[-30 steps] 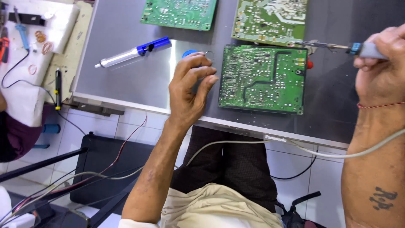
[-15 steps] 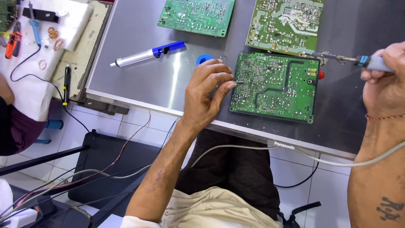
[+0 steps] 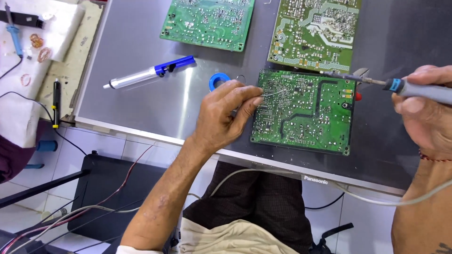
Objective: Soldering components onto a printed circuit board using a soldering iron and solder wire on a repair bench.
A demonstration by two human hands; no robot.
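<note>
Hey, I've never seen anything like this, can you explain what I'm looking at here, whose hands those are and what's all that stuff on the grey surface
This is one picture, taken by a camera worn on a person's head and looking down at their own two bare hands; there is no machine. The left hand pinches a thin silvery wire over a green circuit board. The right hand holds a soldering iron with its tip over the same board. The board lies on a flat grey panel used as a work surface. Two more green boards lie at the panel's far side, along with a blue and silver pump tool and a small blue spool. A grey cable runs under the right forearm.
</note>
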